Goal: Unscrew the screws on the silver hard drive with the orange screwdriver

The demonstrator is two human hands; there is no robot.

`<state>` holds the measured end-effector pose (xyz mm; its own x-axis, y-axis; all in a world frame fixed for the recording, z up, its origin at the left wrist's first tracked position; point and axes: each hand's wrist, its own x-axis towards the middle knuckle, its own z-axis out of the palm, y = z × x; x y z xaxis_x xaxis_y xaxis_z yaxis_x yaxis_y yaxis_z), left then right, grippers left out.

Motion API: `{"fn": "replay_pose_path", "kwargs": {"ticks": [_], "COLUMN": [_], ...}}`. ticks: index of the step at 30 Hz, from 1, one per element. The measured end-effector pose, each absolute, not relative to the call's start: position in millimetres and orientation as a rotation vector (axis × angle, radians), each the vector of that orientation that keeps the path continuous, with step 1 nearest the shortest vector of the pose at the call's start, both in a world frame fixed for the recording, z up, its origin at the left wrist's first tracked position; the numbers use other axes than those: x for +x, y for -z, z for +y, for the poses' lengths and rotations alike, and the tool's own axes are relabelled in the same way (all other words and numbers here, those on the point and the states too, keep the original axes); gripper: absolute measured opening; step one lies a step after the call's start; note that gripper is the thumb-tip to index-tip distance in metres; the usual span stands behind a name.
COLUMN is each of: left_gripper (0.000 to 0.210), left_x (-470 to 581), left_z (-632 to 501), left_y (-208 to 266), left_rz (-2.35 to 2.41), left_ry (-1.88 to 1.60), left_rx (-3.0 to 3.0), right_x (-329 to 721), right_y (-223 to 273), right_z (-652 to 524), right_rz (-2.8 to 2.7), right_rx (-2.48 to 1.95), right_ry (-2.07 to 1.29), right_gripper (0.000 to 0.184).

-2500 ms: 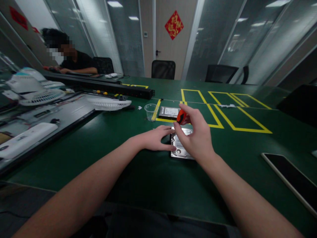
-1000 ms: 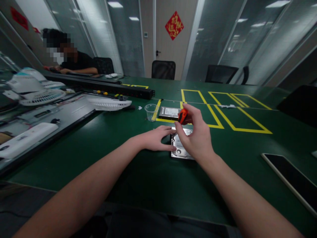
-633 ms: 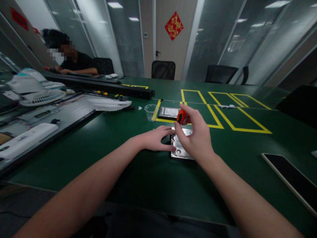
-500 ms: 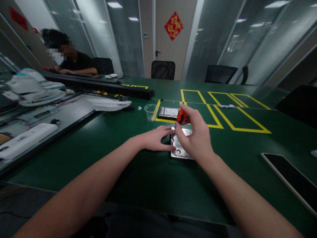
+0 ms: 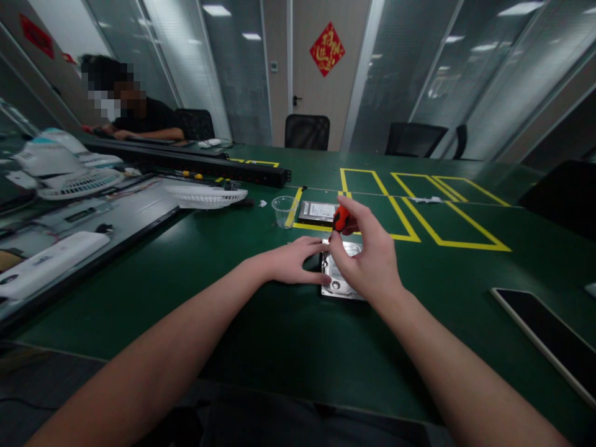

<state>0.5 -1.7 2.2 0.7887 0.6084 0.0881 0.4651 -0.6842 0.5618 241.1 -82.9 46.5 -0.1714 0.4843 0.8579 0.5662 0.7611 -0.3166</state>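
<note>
A silver hard drive [image 5: 343,287] lies flat on the green table in front of me. My left hand [image 5: 294,261] holds its left side, thumb on the lower part and fingers near the top corner, with a gap between them. Above the drive, my right hand [image 5: 367,248] grips a screwdriver with a red and black handle [image 5: 341,218] between thumb and fingers. The handle stands roughly upright over the drive's upper part; its tip is hidden by my fingers. Part of the drive's right side is covered by my right hand.
Just behind, a second hard drive [image 5: 319,211] lies inside yellow tape, beside a clear plastic cup [image 5: 284,212]. Fan parts [image 5: 205,195] and a large panel [image 5: 139,208] occupy the left. A phone [image 5: 544,332] lies at right. Another person [image 5: 153,118] sits at far left.
The screwdriver handle looks slightly turned in my right hand. Both hands and the hard drive stay in the same place.
</note>
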Motion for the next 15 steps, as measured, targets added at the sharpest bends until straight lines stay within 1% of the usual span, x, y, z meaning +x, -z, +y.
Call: {"fn": "replay_pose_path", "kwargs": {"ticks": [7, 12, 15], "left_gripper": [0.104, 0.100, 0.099], "left_x": [1.3, 3.3, 3.5], "left_z": [-2.8, -5.0, -5.9], "left_y": [-4.2, -6.7, -7.1], "left_rz": [0.808, 0.805, 0.818], "left_ry": [-0.347, -0.353, -0.351], "left_rx": [2.437, 2.452, 2.445], "right_x": [241.0, 241.5, 241.5], "right_y": [-46.5, -44.6, -44.2], "right_z": [-83.2, -79.9, -78.7], "right_rz": [-1.814, -1.789, -1.790], "right_rx": [-0.863, -0.819, -0.813], "right_ry": [0.088, 0.137, 0.149], "right_gripper": [0.065, 0.057, 0.057]}}
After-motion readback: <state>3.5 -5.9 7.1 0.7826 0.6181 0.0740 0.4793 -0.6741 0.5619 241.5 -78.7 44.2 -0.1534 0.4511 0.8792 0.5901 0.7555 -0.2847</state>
